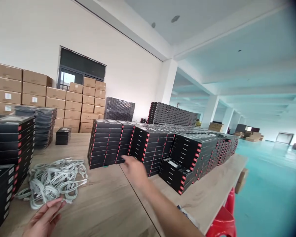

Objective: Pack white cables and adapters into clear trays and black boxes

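Observation:
My left hand point(45, 217) is at the lower left, thumb and forefinger pinched together at the near edge of a heap of coiled white cables point(53, 179). A cable end appears to be between those fingertips. Stretched across the table, my right hand point(135, 168) is blurred in front of the stacked black boxes point(106, 143) with red-marked edges. Its fingers point left, and whether they touch a box cannot be made out. Closer on the right is a lower stack of black boxes point(174, 176).
More black boxes point(11, 140) rise at the left edge of the wood-look table point(106, 204). Behind them are grey wrapped stacks point(45, 126) and a small black stack point(63, 136). Brown cartons point(72, 113) line the wall. Red stools point(222, 222) stand by the table's right edge.

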Demonstrator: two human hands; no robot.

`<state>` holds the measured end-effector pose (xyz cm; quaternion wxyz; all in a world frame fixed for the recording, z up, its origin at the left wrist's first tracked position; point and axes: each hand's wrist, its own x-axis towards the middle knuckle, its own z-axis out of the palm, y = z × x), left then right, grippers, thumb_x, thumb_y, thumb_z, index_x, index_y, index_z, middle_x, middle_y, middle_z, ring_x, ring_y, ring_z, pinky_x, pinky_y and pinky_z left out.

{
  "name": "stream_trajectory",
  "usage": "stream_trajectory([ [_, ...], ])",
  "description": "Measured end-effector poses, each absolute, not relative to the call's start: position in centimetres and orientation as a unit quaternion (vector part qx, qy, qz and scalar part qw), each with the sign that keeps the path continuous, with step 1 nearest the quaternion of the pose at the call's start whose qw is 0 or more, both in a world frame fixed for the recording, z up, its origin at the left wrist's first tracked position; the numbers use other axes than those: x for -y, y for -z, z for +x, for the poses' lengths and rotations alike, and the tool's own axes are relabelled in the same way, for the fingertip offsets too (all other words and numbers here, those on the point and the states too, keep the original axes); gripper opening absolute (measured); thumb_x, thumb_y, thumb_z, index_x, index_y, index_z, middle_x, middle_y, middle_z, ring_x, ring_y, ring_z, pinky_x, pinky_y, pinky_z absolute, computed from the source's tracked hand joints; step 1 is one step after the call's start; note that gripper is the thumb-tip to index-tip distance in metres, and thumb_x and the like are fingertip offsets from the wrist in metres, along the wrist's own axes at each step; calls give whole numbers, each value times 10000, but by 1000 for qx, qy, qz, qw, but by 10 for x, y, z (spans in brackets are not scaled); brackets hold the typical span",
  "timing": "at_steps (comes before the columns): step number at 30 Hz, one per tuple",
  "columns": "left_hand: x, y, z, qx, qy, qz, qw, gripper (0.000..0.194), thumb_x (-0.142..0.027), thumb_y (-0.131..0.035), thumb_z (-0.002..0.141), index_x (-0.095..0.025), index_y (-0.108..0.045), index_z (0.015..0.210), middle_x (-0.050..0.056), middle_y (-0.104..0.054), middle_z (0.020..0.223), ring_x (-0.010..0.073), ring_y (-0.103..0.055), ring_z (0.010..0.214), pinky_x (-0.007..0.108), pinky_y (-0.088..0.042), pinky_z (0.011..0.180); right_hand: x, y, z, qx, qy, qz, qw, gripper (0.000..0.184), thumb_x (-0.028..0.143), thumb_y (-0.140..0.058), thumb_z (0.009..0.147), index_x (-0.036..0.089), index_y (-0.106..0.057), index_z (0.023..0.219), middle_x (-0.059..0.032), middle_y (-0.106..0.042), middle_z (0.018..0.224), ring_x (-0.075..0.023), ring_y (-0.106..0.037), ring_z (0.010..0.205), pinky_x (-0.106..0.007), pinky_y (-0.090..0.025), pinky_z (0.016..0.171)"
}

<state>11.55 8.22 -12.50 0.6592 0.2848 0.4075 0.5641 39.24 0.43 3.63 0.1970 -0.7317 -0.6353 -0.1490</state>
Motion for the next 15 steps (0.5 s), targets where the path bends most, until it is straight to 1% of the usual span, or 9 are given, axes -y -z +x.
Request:
stream_trajectory([
  [2,-79,124,114,-390,-569,293,662,454,-418,-874,399,-232,-709,779,-6,-695,1032,230,-580,1074,181,-489,654,17,-44,469,550,183,-796,175,380,198,-489,881,192,-607,1243,-127,-645,1203,-253,-594,1108,-350,-453,903],
  [3,-76,122,115,-383,-568,310,659,440,-434,-870,417,-231,-717,777,0,-698,1044,222,-578,1062,178,-491,663,29,-46,502,507,197,-824,160,388,180,-502,858,149,-613,1229,-174,-635,1198,-296,-581,1122,-403,-444,908],
  [5,-70,115,117,-380,-558,350,650,449,-470,-864,427,-220,-733,776,22,-703,1058,221,-578,1036,182,-496,669,57,-42,554,435,218,-864,130,425,160,-569,783,114,-620,1203,-224,-625,1183,-375,-560,1127,-500,-424,889],
  [6,-68,111,118,-384,-550,364,647,469,-490,-862,416,-212,-739,772,34,-707,1049,226,-583,1016,188,-499,661,72,-37,572,412,226,-875,117,437,146,-597,745,123,-631,1181,-224,-630,1173,-398,-554,1121,-531,-413,881],
  [8,-63,104,122,-395,-530,375,650,512,-535,-856,391,-202,-747,764,48,-715,989,237,-605,967,207,-504,635,97,-25,593,404,245,-876,95,445,99,-583,724,170,-642,1159,-183,-638,1190,-372,-553,1122,-521,-387,918],
  [11,-57,100,127,-406,-488,378,674,554,-578,-845,379,-195,-750,768,66,-728,919,255,-646,897,245,-514,602,121,-8,594,439,280,-850,74,370,130,-533,796,194,-661,1137,-143,-660,1161,-322,-575,1076,-460,-370,953],
  [13,-50,102,133,-407,-443,386,699,564,-589,-842,390,-180,-749,766,100,-739,941,284,-667,881,280,-528,592,125,1,572,493,321,-804,87,329,209,-545,818,191,-671,1121,-137,-685,1080,-312,-601,1000,-429,-410,898],
  [14,-46,105,138,-411,-429,387,705,572,-608,-829,411,-173,-749,773,120,-742,951,302,-677,867,303,-534,578,125,6,554,531,342,-768,107,332,243,-573,801,190,-674,1113,-133,-696,1026,-304,-616,948,-409,-437,845],
  [15,-41,108,143,-415,-424,389,704,584,-634,-805,446,-170,-749,796,136,-744,953,320,-684,850,329,-540,563,122,12,531,567,353,-731,139,355,241,-591,777,188,-666,1121,-128,-699,1008,-289,-622,927,-386,-451,818],
])
